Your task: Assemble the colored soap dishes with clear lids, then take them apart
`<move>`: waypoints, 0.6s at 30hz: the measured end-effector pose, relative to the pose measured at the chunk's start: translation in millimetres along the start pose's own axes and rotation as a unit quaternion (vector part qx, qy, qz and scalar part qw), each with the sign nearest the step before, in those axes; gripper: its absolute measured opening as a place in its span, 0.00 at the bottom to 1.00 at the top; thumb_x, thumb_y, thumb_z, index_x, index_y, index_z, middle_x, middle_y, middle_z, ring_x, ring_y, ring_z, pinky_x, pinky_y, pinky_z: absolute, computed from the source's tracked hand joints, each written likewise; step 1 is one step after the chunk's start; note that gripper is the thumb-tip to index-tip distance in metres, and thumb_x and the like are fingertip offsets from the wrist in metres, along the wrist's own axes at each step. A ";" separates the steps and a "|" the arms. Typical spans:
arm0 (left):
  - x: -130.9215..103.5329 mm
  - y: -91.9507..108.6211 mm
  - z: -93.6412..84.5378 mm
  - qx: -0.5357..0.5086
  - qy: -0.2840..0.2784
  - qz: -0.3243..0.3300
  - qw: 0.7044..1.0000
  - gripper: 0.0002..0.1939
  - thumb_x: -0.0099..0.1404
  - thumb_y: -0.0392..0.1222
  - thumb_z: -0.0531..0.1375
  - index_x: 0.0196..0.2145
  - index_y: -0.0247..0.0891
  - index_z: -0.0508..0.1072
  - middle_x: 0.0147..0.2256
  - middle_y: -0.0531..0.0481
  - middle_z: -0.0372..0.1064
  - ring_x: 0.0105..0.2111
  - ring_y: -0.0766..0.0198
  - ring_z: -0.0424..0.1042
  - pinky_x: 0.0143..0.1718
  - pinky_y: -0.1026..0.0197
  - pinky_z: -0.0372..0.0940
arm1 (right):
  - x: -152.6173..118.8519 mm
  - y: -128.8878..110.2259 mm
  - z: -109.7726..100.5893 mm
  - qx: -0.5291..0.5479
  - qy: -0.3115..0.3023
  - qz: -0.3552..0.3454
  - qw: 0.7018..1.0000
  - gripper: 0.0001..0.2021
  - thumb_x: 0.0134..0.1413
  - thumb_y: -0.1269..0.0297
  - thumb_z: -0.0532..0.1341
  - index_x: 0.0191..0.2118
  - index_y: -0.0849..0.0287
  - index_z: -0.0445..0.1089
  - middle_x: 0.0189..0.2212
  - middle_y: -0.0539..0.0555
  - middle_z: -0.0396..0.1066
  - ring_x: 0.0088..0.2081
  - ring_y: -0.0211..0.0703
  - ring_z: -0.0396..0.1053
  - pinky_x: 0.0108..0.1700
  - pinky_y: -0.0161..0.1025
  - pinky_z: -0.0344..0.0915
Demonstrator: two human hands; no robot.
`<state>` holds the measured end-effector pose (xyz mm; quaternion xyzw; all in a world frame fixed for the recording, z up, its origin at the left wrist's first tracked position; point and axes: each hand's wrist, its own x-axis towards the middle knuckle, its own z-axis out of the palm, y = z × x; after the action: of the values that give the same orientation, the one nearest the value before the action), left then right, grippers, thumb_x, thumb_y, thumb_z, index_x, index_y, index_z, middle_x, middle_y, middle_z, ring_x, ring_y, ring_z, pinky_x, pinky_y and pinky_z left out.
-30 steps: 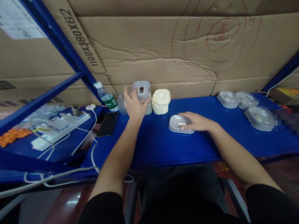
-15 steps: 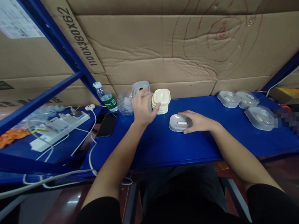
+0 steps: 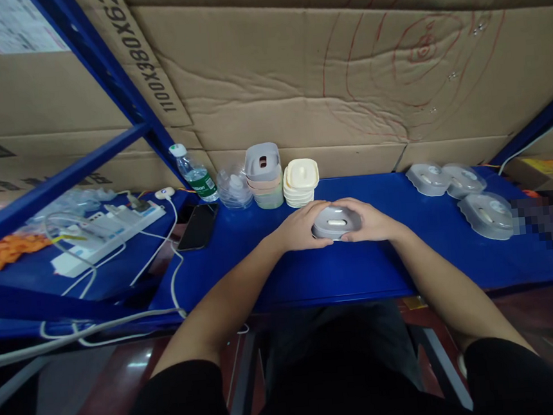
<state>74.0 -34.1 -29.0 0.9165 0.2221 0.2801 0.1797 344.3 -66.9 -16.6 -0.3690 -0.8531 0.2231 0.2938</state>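
Observation:
Between my two hands is a rounded grey container (image 3: pixel 334 214) with a small pale oblong piece at the middle of its top. My left hand (image 3: pixel 300 228) curves round its left side, and my right hand (image 3: pixel 373 220) wraps its right side. The container's outer sides are partly hidden by my fingers. Just behind my left hand stands a stack of cream square lids (image 3: pixel 302 178). To the left of these rises a stack of containers (image 3: pixel 263 166), grey on top with pinkish and greenish ones under it. Clear plastic covers (image 3: pixel 234 188) are nested beside it.
On the right of the blue table (image 3: pixel 283 284) sit three clear-covered containers, the nearest of them (image 3: pixel 490 214) closest to the table edge. A water bottle (image 3: pixel 199 175), a black phone (image 3: pixel 199 227) and a power strip (image 3: pixel 107 238) with white cables occupy the left. Cardboard (image 3: pixel 255 74) walls the back.
My left hand has left the stacks at the back and come right and nearer, onto the grey container's left side. My right hand has stayed on the container. The view has shifted slightly.

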 end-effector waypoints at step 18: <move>-0.8 -3.7 -20.0 0.028 0.246 -0.033 0.968 0.26 0.59 0.55 0.72 0.48 0.42 0.68 0.63 0.35 0.67 0.64 0.44 0.69 0.65 0.37 0.65 | -1.5 2.5 -4.2 0.064 0.128 0.034 0.989 0.63 0.45 0.27 0.70 0.79 0.50 0.44 0.72 0.67 0.58 0.67 0.68 0.65 0.65 0.62 0.67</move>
<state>60.4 -27.3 -15.5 0.8162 0.2970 0.4848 0.1027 349.2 -65.7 -15.5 -0.4035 -0.7793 0.2378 0.4163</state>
